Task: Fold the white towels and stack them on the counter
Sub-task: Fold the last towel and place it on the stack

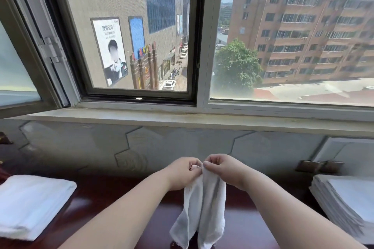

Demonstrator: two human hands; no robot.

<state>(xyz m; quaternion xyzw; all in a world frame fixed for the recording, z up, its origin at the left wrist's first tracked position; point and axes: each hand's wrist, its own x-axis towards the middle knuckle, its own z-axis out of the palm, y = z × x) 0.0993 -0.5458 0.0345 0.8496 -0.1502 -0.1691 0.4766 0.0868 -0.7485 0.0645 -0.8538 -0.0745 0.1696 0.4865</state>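
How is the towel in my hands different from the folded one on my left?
The held towel hangs loose and crumpled, pinched at its top by the left hand and right hand; the folded towel lies flat and squared on the counter, untouched. The held one looks greyer, in shadow. Both are white cloth.

A: Where's the light from?
B: Bright daylight through the window; the dark counter stays dim, with soft sheen.
A: Sharpness?
B: Edges bend and smear, especially the far-right building.
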